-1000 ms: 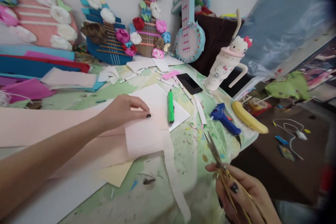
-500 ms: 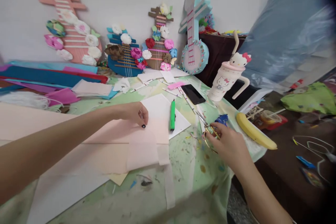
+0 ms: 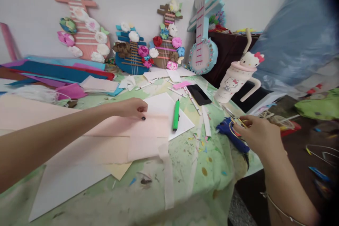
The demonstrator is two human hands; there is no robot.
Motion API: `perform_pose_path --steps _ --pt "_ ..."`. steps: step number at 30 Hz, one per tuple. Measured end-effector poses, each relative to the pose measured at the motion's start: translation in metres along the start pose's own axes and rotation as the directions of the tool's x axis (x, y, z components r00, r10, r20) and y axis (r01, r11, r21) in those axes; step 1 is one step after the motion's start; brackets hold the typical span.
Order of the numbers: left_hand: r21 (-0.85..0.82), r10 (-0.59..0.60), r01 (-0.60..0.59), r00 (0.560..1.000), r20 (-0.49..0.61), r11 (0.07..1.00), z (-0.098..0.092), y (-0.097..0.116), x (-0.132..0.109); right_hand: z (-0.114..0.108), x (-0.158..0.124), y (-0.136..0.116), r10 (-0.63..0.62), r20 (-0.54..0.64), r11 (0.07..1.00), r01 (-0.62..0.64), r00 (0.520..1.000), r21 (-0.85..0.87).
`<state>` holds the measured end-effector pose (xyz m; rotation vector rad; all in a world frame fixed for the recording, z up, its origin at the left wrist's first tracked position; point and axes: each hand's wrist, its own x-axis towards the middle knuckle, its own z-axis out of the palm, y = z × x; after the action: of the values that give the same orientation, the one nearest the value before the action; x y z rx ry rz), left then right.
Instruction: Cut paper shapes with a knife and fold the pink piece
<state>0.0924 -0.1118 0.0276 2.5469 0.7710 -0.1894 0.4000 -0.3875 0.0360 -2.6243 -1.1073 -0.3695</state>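
Observation:
My left hand [image 3: 135,107] is low over pale pink crepe paper [image 3: 106,127], its fingers curled together. At its thumb tip is a small dark spot [image 3: 143,118]; whether the fingers grip anything is hidden. My right hand [image 3: 261,132] holds scissors [image 3: 230,112] by their gold-coloured handles, blades pointing left and away from me. Just left of and beneath that hand, a blue glue gun [image 3: 233,136] lies near the table's right edge. A green box cutter [image 3: 176,116] rests on a white sheet [image 3: 184,125] between my hands.
A black phone [image 3: 199,94] and a white tumbler [image 3: 233,83] with straw and handle stand toward the back right. Paper-flower-decorated instrument models [image 3: 132,49] lean at the wall. Coloured paper [image 3: 58,72] is stacked at left. Paper scraps and strips [image 3: 169,180] litter the green cloth.
My right hand has moved right with the scissors, away from the paper strips, and now covers where the banana was seen. More of the glue gun shows. My left hand stays over the pink paper.

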Motion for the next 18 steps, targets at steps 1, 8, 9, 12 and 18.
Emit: perform_pose_path --steps 1,8,9,12,18 --pt "0.013 -0.003 0.004 1.0 -0.018 1.0 -0.004 -0.005 0.002 -0.005 0.001 0.002 0.021 -0.004 1.0 -0.021 1.0 0.005" --pt "0.089 -0.143 0.159 0.976 -0.166 0.983 -0.032 -0.044 0.002 -0.008 0.009 -0.005 -0.04 -0.031 0.994 0.043 0.999 0.104" --pt "0.093 -0.159 0.18 0.967 -0.2 0.979 -0.034 -0.05 0.001 -0.003 0.013 -0.008 -0.088 -0.03 0.989 0.091 0.996 0.121" --pt "0.087 -0.221 0.255 0.932 -0.288 0.963 -0.035 -0.068 0.0 0.013 0.025 -0.022 -0.22 0.025 0.964 0.213 0.975 0.16" --pt "0.085 -0.258 0.321 0.869 -0.422 0.943 -0.026 -0.084 -0.002 0.032 0.044 -0.064 -0.343 0.213 0.937 0.318 0.915 0.144"
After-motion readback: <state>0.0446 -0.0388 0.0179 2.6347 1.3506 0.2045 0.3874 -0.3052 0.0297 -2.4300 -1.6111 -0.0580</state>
